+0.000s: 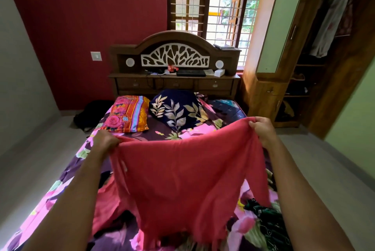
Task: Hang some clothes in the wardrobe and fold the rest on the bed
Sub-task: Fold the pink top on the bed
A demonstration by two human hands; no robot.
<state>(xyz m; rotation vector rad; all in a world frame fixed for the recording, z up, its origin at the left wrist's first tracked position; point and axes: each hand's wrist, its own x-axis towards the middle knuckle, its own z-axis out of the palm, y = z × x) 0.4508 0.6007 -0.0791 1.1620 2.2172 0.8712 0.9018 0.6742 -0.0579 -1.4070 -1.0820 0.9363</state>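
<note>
Both hands are holding a pink shawl (182,179) up over the middle of the bed (40,216). Left hand (106,141) is gripping one top corner, fingers curled round the bunched fabric. Right hand (263,131) is pinching the other top corner, a bit higher, thumb and fingers closed on the edge. Shawl is hanging spread between them, sagging at the top, its fringed lower edge dangling over the bed's near end; cannot tell if it is touching the sheet.

A second pink cloth (109,200) is lying on the bed under the shawl, toward the bed's left side. A dark green garment (263,222) is lying crumpled at the bed's near right edge. At the bed's head a striped floral pillow (127,114) is lying on the left and a dark leaf-print pillow (178,110) is leaning in the middle, with the wooden headboard (174,43) rising behind them.

Wardrobe (263,92) is standing open to the right of the bed's head, hanging clothes (328,27) showing inside. A black bag (91,114) is lying on the floor left of the bed's head.
</note>
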